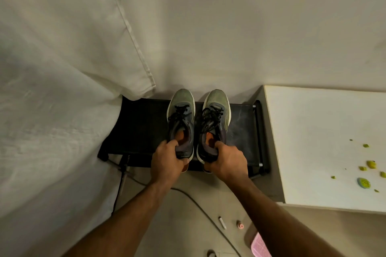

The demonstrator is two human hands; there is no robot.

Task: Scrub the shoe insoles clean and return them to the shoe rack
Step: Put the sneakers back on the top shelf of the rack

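Each hand grips a heel, left hand [167,157] on the left shoe [181,119], right hand [228,160] on the right shoe [215,119], toes pointing away over the shoe rack [144,123].

No readable text or labels anywhere

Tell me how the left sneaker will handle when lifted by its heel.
The left sneaker probably lifts easily; knit running shoes look light. Gripped at the heel collar by the left hand, its toe may dip. The collar looks soft, so it may fold under the fingers.
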